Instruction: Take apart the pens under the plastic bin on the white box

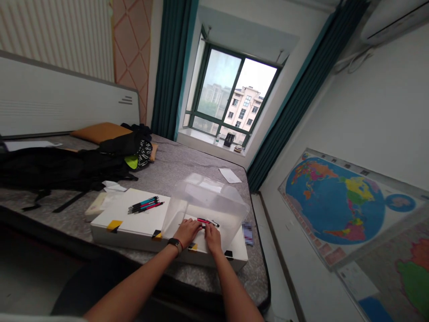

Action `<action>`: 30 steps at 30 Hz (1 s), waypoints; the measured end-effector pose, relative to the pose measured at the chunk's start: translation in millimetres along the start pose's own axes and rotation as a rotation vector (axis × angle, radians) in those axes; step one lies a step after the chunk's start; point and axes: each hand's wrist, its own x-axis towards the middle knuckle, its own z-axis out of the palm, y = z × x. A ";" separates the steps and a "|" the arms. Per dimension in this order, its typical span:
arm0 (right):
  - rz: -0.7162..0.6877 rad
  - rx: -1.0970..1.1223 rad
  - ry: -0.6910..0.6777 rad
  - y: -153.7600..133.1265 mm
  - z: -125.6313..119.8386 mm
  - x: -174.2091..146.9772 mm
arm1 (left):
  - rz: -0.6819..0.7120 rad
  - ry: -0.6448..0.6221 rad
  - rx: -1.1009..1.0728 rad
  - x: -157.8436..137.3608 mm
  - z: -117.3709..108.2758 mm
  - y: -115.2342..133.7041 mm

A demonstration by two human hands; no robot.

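My left hand (187, 230), with a dark band on its wrist, and my right hand (212, 238) meet at the mouth of a clear plastic bin (231, 205). The fingers of both are closed on a small dark pen (203, 226), mostly hidden by the fingertips. Just beyond them lie a red pen (203, 220) and a dark pen (214, 223), close together. To the left, a group of several pens (145, 205) in blue, red and black rests on a white box (117, 201).
Yellow and black tape pieces (114, 225) mark the box's front edge. A tissue pack (95, 206) stands left of it on the grey mattress (187, 156). Further left lies a black backpack (60, 167). White paper (229, 175) lies behind the bin; a wall map (335, 201) hangs right.
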 end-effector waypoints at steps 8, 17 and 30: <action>0.025 0.003 0.007 0.5 0.2 0.2 | -0.047 -0.045 -0.010 -0.4 5.2 -1.7; 0.050 0.016 0.018 2.8 2.4 0.3 | 0.001 0.001 0.021 -2.7 0.5 1.4; 0.040 0.115 -0.004 2.6 -0.7 1.1 | -0.070 -0.094 -0.068 -4.0 -4.7 3.9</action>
